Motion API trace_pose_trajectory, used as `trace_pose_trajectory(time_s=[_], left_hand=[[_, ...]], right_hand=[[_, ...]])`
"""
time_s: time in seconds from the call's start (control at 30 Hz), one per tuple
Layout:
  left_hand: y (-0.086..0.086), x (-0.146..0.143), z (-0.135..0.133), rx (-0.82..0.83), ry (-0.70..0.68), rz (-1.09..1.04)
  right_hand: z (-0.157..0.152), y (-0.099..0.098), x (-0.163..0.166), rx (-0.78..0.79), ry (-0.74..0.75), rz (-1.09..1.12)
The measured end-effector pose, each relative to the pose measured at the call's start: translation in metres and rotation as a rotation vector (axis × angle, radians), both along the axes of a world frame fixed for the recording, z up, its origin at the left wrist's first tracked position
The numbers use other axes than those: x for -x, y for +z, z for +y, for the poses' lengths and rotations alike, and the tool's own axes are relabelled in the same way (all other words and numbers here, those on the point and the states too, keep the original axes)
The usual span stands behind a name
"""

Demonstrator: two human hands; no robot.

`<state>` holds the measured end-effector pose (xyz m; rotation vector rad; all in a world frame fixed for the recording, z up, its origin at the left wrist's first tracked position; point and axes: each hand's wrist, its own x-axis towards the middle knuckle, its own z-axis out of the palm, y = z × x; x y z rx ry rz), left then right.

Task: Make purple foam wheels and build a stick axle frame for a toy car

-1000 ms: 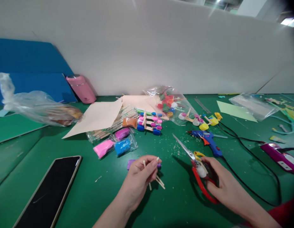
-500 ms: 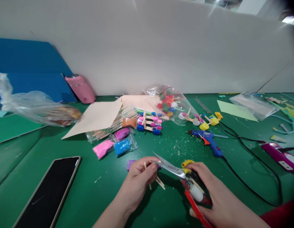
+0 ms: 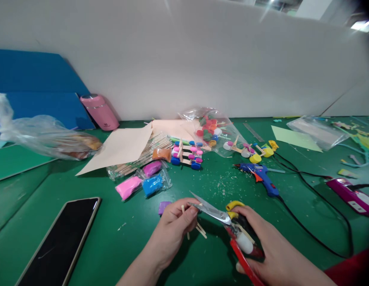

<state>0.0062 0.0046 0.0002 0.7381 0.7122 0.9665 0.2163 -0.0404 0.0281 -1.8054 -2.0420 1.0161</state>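
My left hand (image 3: 175,226) is closed, pinching thin wooden sticks (image 3: 201,230) between thumb and fingers; their ends poke out above and below. My right hand (image 3: 262,242) grips a pair of scissors (image 3: 216,214) with red and yellow on the handles. Their blades are parted and the tips reach my left fingertips, over a stick end there. Inside the right hand, between the scissor handles, a white rounded piece (image 3: 244,243) and a pale wooden strip show; I cannot tell how they are held. A purple piece (image 3: 164,207) lies behind the left hand, partly hidden.
Colourful wheeled stick pieces (image 3: 187,154) sit beyond my hands. Clay packets (image 3: 152,184) and bundled sticks (image 3: 136,159) lie to the left, a phone (image 3: 61,240) nearer. Rightward are a blue glue gun (image 3: 262,176), its black cord and a purple power strip (image 3: 351,194).
The whole view has shifted slightly left. Both hands, the sticks and the scissors keep nearly the same pose, with the blades still parted at the left fingertips.
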Motion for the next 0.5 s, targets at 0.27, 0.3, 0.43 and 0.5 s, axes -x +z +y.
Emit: trace_pose_trajectory(time_s=[0.27,0.3,0.43,0.5], left_hand=[[0.000,0.000,0.000,-0.007,-0.019,0.029],[-0.001,0.000,-0.001,-0.007,-0.023,0.033],[-0.002,0.000,-0.002,-0.014,-0.044,0.049],[-0.002,0.000,-0.002,-0.013,-0.046,0.045]], right_hand=[[0.002,0.012,0.011,0.022,-0.060,0.084],[0.002,0.013,0.013,0.026,-0.078,0.091],[0.002,0.016,0.020,0.099,-0.118,0.105],[0.003,0.017,0.023,0.134,-0.108,0.080]])
